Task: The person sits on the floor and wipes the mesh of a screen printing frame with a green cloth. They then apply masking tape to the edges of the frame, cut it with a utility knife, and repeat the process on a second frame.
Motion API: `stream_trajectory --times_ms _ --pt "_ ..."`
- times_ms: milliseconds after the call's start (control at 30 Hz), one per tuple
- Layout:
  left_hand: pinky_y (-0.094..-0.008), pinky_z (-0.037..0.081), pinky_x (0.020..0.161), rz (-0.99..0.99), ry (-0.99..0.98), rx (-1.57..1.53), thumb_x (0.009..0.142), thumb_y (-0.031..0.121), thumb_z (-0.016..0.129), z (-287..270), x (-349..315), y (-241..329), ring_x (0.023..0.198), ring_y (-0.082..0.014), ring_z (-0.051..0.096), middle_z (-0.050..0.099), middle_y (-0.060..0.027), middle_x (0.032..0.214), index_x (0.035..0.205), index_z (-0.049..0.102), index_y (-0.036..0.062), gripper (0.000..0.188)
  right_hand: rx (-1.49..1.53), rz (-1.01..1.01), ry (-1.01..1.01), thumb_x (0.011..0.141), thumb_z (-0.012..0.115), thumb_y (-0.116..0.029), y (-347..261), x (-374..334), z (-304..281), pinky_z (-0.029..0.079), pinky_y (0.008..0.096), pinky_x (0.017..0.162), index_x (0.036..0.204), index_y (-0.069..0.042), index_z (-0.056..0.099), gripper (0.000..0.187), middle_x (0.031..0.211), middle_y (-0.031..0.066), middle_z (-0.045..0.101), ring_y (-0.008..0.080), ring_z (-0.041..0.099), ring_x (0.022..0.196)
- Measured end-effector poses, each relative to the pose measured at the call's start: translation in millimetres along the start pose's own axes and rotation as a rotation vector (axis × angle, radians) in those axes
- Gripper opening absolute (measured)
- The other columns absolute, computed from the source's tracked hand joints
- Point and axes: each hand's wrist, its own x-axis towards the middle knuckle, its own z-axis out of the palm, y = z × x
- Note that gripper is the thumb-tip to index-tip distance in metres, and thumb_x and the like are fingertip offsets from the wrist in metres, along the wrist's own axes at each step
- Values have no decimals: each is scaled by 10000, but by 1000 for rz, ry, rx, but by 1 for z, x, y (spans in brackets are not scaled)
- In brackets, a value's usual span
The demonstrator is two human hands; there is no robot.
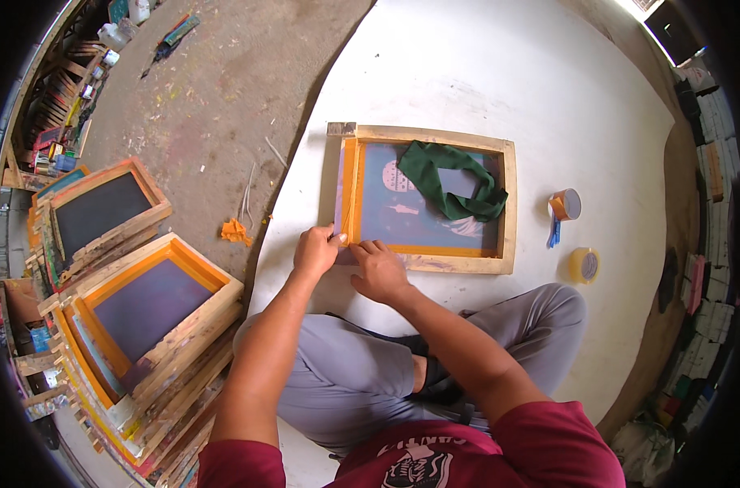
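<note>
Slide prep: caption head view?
Both hands at the near left corner of a framed screen, green cloth on it.

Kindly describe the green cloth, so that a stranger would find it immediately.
On the white sheet lies one wooden frame holding grey-blue mesh. The green cloth lies over the mesh's upper right, in a loose loop. Its dark green folds set it apart from the flat mesh and the orange strip at left.
</note>
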Motion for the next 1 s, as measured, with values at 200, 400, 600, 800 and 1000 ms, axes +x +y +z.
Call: stream_trajectory --times_ms 200,400,600,800,1000 --pt "-462 551 975 41 75 -56 984 328 695 17 3 -22 1120 -412 706 715 -286 1184 1307 688 -26 480 -341 64 346 779 857 -393 73 9 -59 519 486 958 1303 -106 650 633 1295 188 638 377 590 1205" --pt "-455 546 990 -17 49 -46 999 318 674 7 -3 -8 1143 -421 695 705 -294 1200 1300 685 -36 464 -568 724 263 874 781 -343 117 30 -157 515 482 944 1282 -77 622 512 1378 190 559 363 523 1337" --pt "-426 546 976 40 26 -56 1009 292 668 10 3 -16 1145 -404 696 703 -289 1215 1292 681 -50 444 -284 618 114 907 670 -137 153 21 -137 550 528 930 1221 -83 640 319 1247 181 605 411 616 1193" --pt "-395 560 734 -43 -108 -256 1022 344 657 2 11 -32 745 -268 724 746 -197 816 1170 748 -10 394 -324 417 434 895 712 -128 123 4 -111 554 518 868 1029 -28 703 167 1076 221 683 439 678 1000" --pt "-359 515 594 -103 -162 -324 1009 364 684 -9 20 -28 579 -151 628 675 -98 654 970 790 -9 389 202 112 352 842 754 -24 78 14 -67 563 463 775 976 -7 692 148 962 220 727 434 708 895"
